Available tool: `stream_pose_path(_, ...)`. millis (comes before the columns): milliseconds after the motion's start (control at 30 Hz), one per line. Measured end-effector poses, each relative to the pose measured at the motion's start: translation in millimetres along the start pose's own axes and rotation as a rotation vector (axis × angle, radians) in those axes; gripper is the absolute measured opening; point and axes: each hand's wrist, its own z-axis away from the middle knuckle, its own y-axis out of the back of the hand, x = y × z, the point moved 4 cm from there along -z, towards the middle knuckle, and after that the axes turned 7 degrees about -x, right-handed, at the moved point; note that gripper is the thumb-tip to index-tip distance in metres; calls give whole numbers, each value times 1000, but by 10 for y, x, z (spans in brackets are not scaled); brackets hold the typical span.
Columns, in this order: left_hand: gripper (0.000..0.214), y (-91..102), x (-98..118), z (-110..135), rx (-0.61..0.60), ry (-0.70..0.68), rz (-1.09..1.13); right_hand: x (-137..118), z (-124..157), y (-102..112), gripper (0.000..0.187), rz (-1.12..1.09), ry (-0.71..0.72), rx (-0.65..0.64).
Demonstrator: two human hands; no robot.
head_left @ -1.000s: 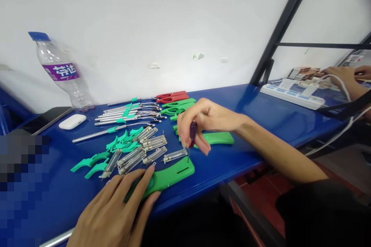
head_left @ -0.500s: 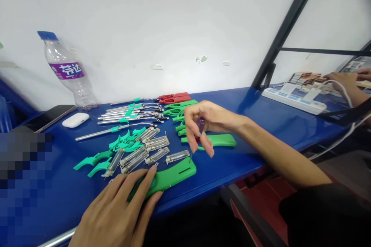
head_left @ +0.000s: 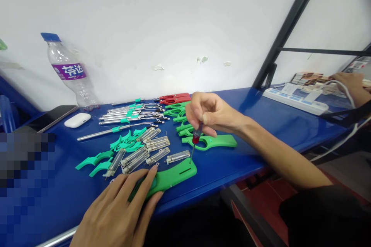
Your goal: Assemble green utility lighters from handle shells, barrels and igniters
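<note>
My left hand (head_left: 121,208) lies flat, fingers spread, pressing a green plastic handle shell (head_left: 174,175) onto the blue table (head_left: 249,154) near its front edge. My right hand (head_left: 210,114) is closed round a small red-handled screwdriver (head_left: 195,141), held almost upright, its tip touching the shell's right end. Just behind the shell lie several clear tube parts (head_left: 146,150) and teal trigger pieces (head_left: 98,162). A second green shell (head_left: 216,141) lies under my right hand.
Metal rods with teal clips (head_left: 127,115), red shells (head_left: 174,97) and green shells (head_left: 178,110) are lined up farther back. A water bottle (head_left: 71,75), white earbud case (head_left: 77,120) and phone (head_left: 52,117) stand left. Another person's hand (head_left: 352,85) works by a power strip (head_left: 292,99) at right.
My right hand has lifted and regripped the screwdriver higher on its handle, so the red handle and shaft now show below my fingers. My left hand stays on the shell.
</note>
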Motion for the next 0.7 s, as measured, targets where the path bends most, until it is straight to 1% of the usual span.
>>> stream_pose_path(67,42,1,-1,3,0,-5,11,18,0,9,18,7,12,-3)
stream_pose_path(200,43,2,-3,19,1,-4,17,25,20,1,31,23,-22,-71)
stream_pose_path(233,43,1,-2,22,0,-2,15,17,24,-2,29,31,-32,-84)
stream_pose_path(333,44,-4,2,23,-12,6,8,-19,26,2,13,73,-36,-81)
stream_pose_path(467,43,-6,4,10,-20,-1,-6,-40,19,19,17,142,-25,-45)
stream_pose_path(567,42,4,-2,-1,2,-7,-22,-28,32,28,12,150,-17,-67)
stream_pose_path(667,41,8,-7,-6,13,-2,-31,8,53,22,31,140,-56,-137)
stream_pose_path(700,40,7,-7,-5,12,0,-29,27,55,19,32,144,-87,-162)
